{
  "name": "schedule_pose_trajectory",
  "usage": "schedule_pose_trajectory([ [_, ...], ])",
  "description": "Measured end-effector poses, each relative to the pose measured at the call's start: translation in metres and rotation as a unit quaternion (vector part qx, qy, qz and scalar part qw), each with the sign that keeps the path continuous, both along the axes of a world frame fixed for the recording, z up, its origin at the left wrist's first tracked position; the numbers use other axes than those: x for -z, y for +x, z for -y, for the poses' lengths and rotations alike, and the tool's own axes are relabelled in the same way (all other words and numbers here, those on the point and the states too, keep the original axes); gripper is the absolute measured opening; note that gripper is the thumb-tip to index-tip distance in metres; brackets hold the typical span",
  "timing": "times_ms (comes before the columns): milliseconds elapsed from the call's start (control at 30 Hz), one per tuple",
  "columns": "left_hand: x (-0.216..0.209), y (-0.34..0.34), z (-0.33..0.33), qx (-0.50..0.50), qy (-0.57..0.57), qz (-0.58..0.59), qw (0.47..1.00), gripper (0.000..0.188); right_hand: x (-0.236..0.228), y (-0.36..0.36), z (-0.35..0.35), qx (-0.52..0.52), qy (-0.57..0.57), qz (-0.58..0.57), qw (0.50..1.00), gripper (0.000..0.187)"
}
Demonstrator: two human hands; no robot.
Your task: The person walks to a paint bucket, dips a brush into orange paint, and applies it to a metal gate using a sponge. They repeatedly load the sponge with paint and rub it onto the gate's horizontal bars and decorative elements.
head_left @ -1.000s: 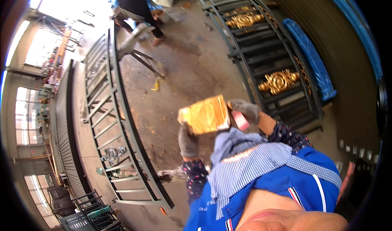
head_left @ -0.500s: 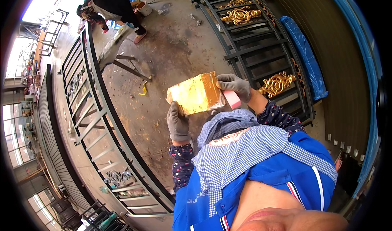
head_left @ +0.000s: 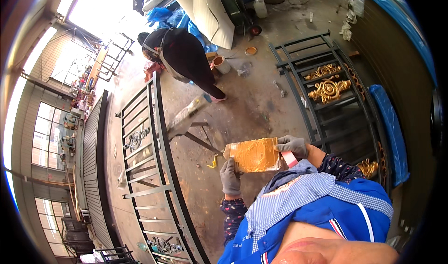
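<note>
Left hand (head_left: 231,180) and right hand (head_left: 294,146) keep fingers (head_left: 283,147) gripping the gold block (head_left: 254,155); a jug (head_left: 260,8) newly shows.

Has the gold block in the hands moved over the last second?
Yes, upward in the view: against the yellow scrap on the floor, the gold block was lower and is now level. Camera motion may contribute.
</note>
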State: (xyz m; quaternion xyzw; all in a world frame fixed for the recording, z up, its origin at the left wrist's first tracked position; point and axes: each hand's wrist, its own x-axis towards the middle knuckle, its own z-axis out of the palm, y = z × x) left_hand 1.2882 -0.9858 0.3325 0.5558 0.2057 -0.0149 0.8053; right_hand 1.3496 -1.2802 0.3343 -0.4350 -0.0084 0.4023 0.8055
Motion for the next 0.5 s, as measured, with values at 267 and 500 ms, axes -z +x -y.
schedule_pose_trajectory([
  [267, -0.013, 0.130, 0.023, -0.002, -0.008, -0.028, 1.000, 0.033, -0.014, 0.143, 0.040, -0.127, -0.019, 0.054, 0.990, 0.034],
  [500, -0.015, 0.248, 0.013, 0.012, 0.049, -0.029, 0.998, 0.032, -0.014, 0.270, 0.034, -0.080, 0.020, 0.038, 0.996, 0.050],
])
